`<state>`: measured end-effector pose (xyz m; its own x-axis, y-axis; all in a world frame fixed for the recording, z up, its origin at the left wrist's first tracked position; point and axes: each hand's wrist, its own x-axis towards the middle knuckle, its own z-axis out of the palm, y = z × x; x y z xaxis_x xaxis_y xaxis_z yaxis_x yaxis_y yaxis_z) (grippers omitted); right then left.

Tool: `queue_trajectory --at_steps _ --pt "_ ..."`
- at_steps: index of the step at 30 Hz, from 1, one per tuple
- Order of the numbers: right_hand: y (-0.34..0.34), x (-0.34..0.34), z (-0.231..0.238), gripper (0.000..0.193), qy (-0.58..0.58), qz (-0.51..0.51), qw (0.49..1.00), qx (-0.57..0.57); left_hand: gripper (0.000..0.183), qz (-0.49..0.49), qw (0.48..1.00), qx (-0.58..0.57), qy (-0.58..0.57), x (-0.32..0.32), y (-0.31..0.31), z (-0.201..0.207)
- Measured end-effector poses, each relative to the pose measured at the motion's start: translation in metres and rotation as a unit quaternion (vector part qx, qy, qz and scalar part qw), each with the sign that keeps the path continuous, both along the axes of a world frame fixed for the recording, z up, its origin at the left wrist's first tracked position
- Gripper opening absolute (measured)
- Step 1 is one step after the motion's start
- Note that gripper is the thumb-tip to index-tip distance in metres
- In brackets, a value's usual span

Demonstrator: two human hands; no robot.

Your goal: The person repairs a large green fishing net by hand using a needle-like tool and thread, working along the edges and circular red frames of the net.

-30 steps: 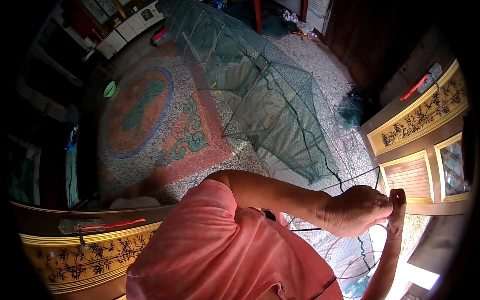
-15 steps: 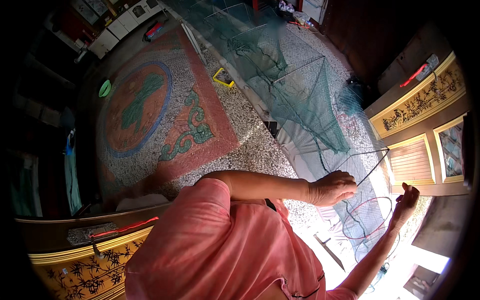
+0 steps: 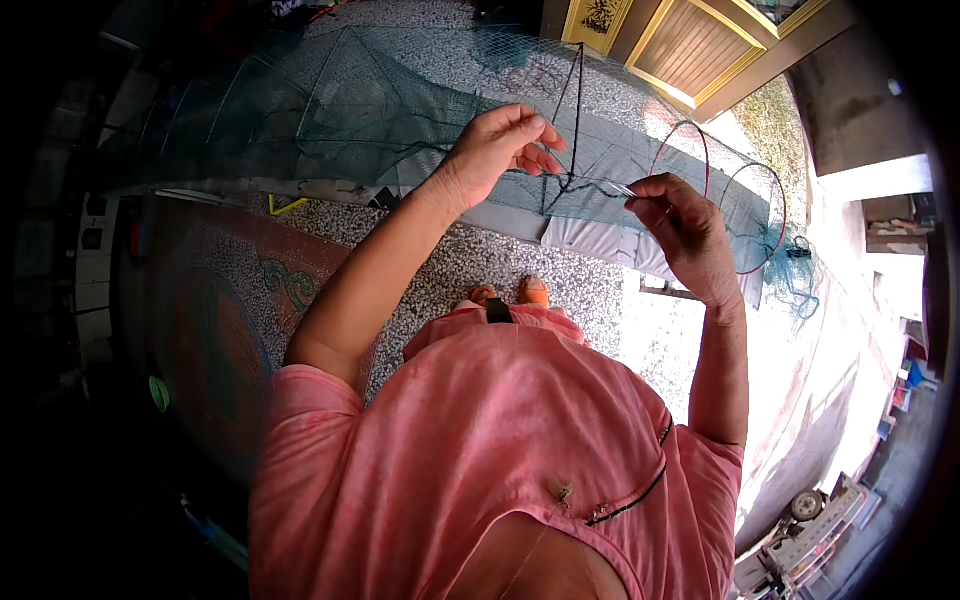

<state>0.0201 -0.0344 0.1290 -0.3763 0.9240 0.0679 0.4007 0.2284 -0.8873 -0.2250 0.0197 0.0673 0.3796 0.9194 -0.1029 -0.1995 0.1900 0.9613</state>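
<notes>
A long green mesh net trap stretches across the far side, held out by thin frames and hoops. My left hand is over it, beside a dark frame rod, its fingers loosely curled and apart; I see nothing gripped in them. To the right, my right hand pinches a thin silvery pointed tool, its tip toward the left hand; its exact kind is too small to tell. Between the hands, a dark green cord runs along the net past the rod's lower end.
Beyond the right hand are a red hoop and a bunched blue-green net end. A grey cloth strip lies under the net. Yellow-trimmed door panels stand at the far right. My feet in orange footwear are on the speckled floor.
My view has swung right, so the net now lies crosswise ahead. My left hand has loosened from a closed grip. The right hand has come nearer the left, and the silvery tool now shows.
</notes>
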Motion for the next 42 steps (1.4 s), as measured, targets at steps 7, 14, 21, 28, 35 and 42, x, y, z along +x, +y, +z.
queue_trajectory --at_steps 7,14,21,28,35,42 --pt "-0.011 -0.02 -0.059 0.013 -0.019 -0.114 0.993 0.033 0.021 -0.051 0.989 -0.009 0.136 0.004 0.016 0.018" --pt "-0.007 -0.036 -0.084 0.01 -0.022 -0.18 0.98 0.079 0.018 -0.07 0.981 0.018 0.179 0.005 0.019 0.013" --pt "-0.004 -0.051 -0.097 0.011 0.166 -0.212 0.963 -0.013 0.019 -0.076 0.967 0.08 0.229 0.01 0.02 0.003" --pt "0.009 -0.051 -0.095 0.013 0.08 -0.185 0.977 0.075 0.018 -0.096 0.949 0.061 0.293 0.014 0.021 0.008" --pt "-0.005 -0.066 -0.029 0.014 0.053 -0.145 0.96 0.235 0.017 -0.051 0.934 0.037 0.351 0.006 0.008 0.044" --pt "0.031 -0.085 -0.045 0.01 -0.047 -0.093 0.98 0.168 0.01 0.124 0.917 0.261 0.276 0.017 -0.008 0.002"
